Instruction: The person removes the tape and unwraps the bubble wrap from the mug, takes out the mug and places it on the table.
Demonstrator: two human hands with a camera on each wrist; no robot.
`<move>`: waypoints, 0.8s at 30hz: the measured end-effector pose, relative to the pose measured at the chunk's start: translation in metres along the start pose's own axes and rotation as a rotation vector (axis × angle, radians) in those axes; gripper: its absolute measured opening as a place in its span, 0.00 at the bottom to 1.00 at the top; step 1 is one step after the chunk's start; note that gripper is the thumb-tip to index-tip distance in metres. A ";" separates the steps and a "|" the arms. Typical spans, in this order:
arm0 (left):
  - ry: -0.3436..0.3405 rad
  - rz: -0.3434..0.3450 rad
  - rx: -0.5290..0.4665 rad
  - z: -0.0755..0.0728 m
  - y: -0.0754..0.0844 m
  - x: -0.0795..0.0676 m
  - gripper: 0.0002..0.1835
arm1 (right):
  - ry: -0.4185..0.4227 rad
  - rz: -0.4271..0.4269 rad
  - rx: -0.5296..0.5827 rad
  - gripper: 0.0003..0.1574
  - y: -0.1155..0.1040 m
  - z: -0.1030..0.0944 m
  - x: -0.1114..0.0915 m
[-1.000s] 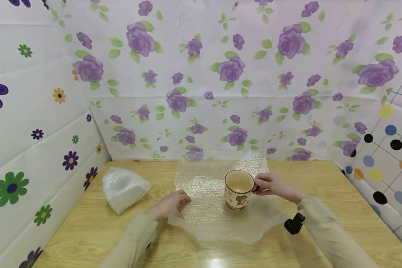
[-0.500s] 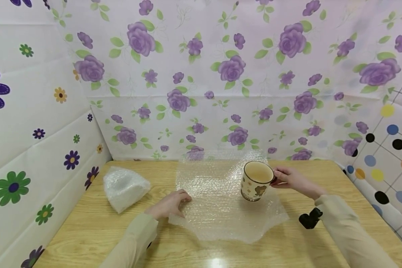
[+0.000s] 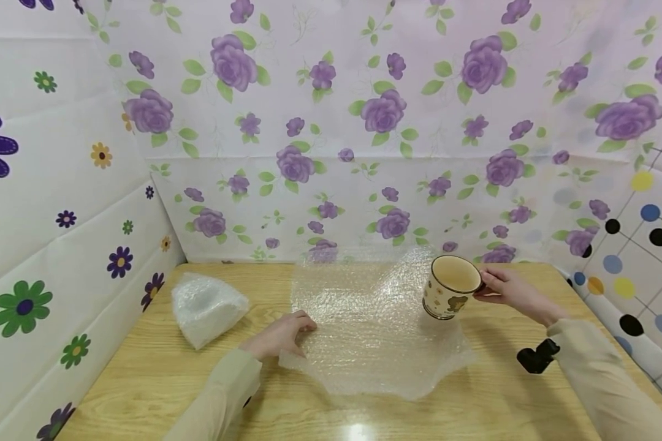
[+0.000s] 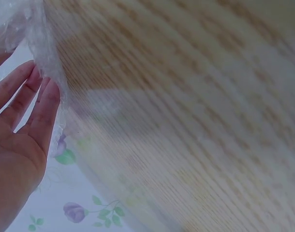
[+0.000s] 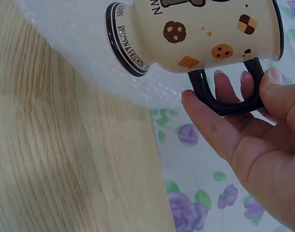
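Observation:
A cream mug (image 3: 445,299) with brown bear and cookie pictures hangs above the right part of a bubble wrap sheet (image 3: 364,349). My right hand (image 3: 513,293) holds it by its dark handle (image 5: 224,107), fingers curled through the loop and thumb on the upper end. The mug tilts slightly, mouth toward me, in the head view. At the sheet's left edge rests my left hand (image 3: 282,334). Its fingers (image 4: 47,108) are nearly straight and touch the wrap's edge in the left wrist view.
A crumpled bubble wrap bundle (image 3: 206,309) lies at the left of the wooden table (image 3: 309,419). The sheet's far end leans up against the floral backdrop (image 3: 342,202). Patterned cloth walls flank both sides. A black device (image 3: 537,357) sits on the right wrist.
My right hand has lifted the mug and carried it to the right and away from me, from mid-sheet to its right side. The left hand has stayed in place.

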State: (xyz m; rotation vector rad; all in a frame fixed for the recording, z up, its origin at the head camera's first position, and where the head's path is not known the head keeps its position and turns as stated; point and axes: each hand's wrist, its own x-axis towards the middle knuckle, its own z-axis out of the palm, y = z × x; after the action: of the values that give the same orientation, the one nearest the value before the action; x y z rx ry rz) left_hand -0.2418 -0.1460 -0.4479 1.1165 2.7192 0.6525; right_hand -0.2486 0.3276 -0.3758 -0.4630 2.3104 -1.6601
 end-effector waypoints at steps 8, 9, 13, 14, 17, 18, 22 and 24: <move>-0.005 -0.011 -0.006 -0.001 0.002 0.000 0.30 | 0.062 0.000 -0.007 0.26 0.012 -0.018 -0.008; -0.005 -0.010 -0.004 -0.001 0.002 0.000 0.30 | 0.065 -0.003 -0.022 0.27 0.013 -0.021 -0.010; -0.009 -0.011 -0.009 0.000 0.001 0.001 0.30 | 0.076 -0.016 -0.066 0.29 0.018 -0.029 -0.017; -0.011 -0.011 -0.012 0.000 0.001 0.001 0.30 | 0.072 -0.023 -0.072 0.28 0.020 -0.031 -0.018; -0.015 -0.013 -0.013 0.000 0.001 0.001 0.30 | 0.069 -0.023 -0.067 0.28 0.023 -0.037 -0.023; -0.014 -0.012 -0.011 0.000 0.001 0.001 0.30 | 0.065 -0.022 -0.070 0.27 0.023 -0.039 -0.024; -0.013 -0.015 -0.013 -0.001 0.002 0.001 0.29 | 0.084 0.006 -0.053 0.26 0.027 -0.045 -0.028; -0.013 -0.013 -0.017 -0.001 0.002 0.001 0.29 | 0.091 0.016 -0.052 0.24 0.029 -0.046 -0.029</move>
State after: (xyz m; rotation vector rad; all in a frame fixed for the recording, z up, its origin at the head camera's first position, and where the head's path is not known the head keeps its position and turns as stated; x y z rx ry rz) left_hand -0.2416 -0.1444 -0.4467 1.0940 2.7027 0.6633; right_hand -0.2428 0.3882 -0.3883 -0.3859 2.4203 -1.6501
